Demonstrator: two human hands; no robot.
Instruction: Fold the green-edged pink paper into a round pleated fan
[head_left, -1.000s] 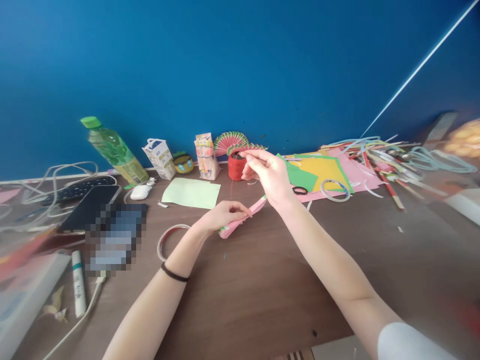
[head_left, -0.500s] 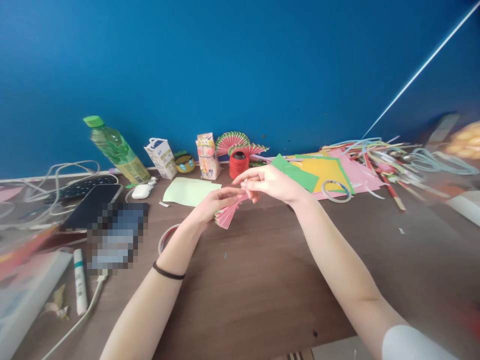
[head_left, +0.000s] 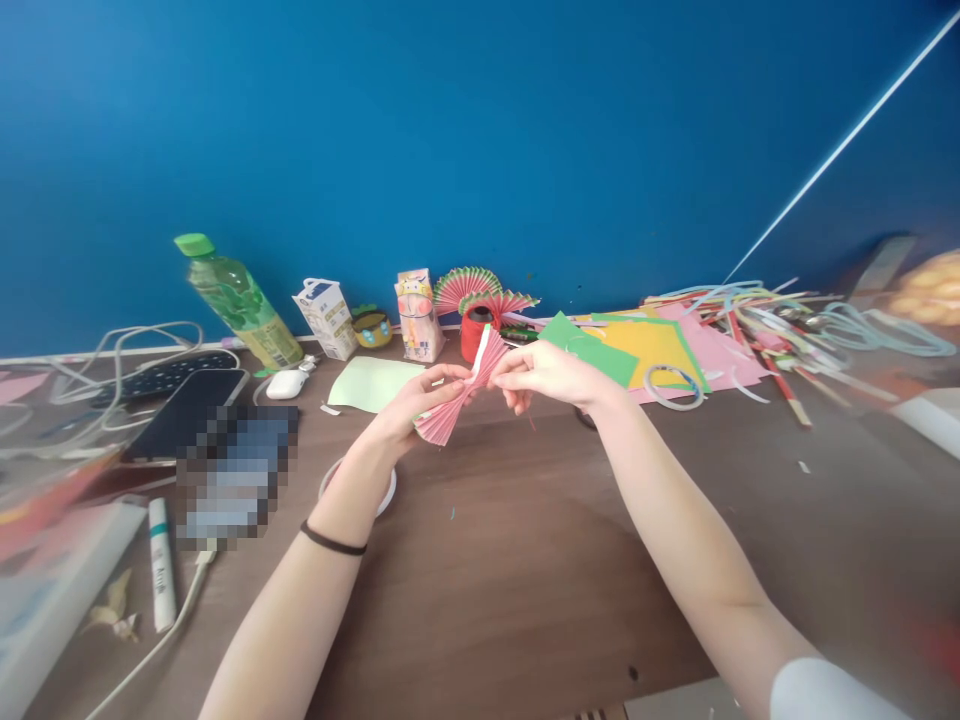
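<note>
A pleated pink paper fan with green edging is pinched at its middle, so its two ends flare out like a bow. My left hand closes its fingers and thumb round that narrow middle. Right beside the fan, my right hand is closed in a pinch on what looks like a thin red thread; a short strand hangs under its fingers. Behind the hands stands a spool of red thread, partly covered by the fan. Another open pleated fan rests behind the spool.
Pale green paper and a tape roll lie by my left arm. On the right are green and yellow sheets, another tape roll and a heap of sticks. A bottle, phone and marker stand or lie left.
The pleated fan has turned so both flared ends now show. My right hand has drawn slightly right and down, off the top of the left fingers.
</note>
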